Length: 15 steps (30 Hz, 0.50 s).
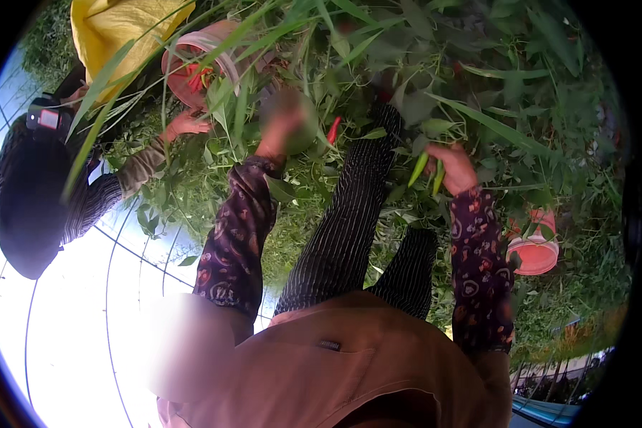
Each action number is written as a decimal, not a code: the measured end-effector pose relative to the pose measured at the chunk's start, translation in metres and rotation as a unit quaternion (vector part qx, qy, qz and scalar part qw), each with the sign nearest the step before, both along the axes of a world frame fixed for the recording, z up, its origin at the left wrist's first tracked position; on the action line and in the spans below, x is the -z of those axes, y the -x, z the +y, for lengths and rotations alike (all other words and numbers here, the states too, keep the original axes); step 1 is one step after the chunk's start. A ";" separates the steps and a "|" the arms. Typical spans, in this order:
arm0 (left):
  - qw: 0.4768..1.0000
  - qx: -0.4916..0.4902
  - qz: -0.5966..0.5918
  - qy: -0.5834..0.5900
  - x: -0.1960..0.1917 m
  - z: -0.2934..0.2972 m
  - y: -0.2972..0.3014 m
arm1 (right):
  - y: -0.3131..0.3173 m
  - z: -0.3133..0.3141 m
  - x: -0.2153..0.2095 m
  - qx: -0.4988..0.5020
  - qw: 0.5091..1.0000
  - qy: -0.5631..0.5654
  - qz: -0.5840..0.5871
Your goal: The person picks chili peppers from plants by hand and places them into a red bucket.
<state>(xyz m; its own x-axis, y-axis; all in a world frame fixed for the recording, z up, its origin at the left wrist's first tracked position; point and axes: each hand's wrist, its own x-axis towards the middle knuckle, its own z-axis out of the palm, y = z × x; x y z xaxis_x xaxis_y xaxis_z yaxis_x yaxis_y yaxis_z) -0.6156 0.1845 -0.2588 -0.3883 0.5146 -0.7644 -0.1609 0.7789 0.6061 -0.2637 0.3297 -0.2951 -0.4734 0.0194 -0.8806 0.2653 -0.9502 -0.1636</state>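
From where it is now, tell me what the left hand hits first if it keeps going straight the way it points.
Probably the red chilli hanging just beyond the left hand among the green leaves; the hand is blurred and depth is unclear, so leaves may come first.

— Where does the single view look from?

— From the person's head, a wide fisheye with a black rim. It faces down and forward over a brown garment (349, 371) and striped trouser legs (349, 214) into chilli plants (435, 85).

— How near?

— Close: both patterned sleeves rise from the lower edge, and the left hand (282, 125) and right hand (453, 167) sit mid-frame.

— Anything at the edges?

— Bright greenhouse roofing bends along the left; another person (36, 192) stands there.
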 end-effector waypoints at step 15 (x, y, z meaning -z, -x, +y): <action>0.992 0.099 0.011 0.072 0.011 -0.101 -0.042 | -0.145 -0.083 -0.155 0.278 0.935 0.097 -0.197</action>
